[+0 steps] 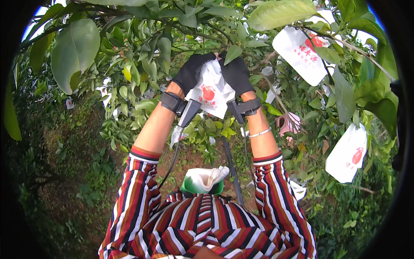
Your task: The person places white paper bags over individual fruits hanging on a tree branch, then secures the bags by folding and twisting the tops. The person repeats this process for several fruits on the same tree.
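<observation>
A white fruit bag (212, 89) with a red fruit print and red writing hangs between my two hands among the citrus leaves. My left hand (194, 71), in a black glove with a dotted palm, grips the upper left of the bag. On the other side, my right hand (236, 73), gloved in black as well, closes on the bag's gathered top. The fingertips of both hands meet near the top and are partly hidden by a leaf (233, 54). Whatever the bag encloses cannot be seen.
More white fruit bags hang at the upper right (302, 55) and lower right (347, 155). Leafy branches (265, 61) surround my hands. A green container (187, 186) holding folded white bags sits at my waist. A dark hose or pipe (231, 165) runs along the ground. A pink object (288, 123) hangs right.
</observation>
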Demonstrator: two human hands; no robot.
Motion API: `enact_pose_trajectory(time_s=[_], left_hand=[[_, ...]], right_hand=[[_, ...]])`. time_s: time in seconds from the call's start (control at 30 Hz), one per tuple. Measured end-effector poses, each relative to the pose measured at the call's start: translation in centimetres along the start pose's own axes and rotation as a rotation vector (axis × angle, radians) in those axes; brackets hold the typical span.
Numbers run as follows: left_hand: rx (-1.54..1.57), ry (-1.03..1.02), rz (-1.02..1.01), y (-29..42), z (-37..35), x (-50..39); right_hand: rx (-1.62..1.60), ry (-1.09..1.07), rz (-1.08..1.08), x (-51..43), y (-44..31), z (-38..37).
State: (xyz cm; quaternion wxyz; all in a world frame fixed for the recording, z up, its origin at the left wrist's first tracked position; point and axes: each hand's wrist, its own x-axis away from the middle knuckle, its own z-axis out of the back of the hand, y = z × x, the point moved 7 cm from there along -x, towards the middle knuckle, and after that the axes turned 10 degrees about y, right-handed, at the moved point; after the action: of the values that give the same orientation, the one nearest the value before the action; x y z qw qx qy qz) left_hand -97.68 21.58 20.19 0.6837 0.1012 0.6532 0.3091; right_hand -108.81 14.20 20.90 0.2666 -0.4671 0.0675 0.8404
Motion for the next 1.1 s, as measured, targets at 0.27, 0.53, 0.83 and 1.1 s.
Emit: enact_pose_trajectory(time_s=[0.27,0.53,0.83,1.1], left_hand=[[-0.627,0.022,0.174,-2.9,-0.5,0.3],[-0.776,0.397,0.153,-0.6,-1.0,3.5],[-0.549,0.350,0.204,-1.1,-0.9,3.5],[-0.478,0.478,0.286,-1.2,0.1,2.2]], right_hand=[[-0.083,-0.144,-0.068,1.5,1.6,1.4],[-0.212,-0.112,-0.234,0.6,-1.1,-1.7],[-0.301,-0.127,-0.382,0.2,-1.0,-0.4],[-0.357,0.145,-0.575,0.4,-0.1,-0.9]])
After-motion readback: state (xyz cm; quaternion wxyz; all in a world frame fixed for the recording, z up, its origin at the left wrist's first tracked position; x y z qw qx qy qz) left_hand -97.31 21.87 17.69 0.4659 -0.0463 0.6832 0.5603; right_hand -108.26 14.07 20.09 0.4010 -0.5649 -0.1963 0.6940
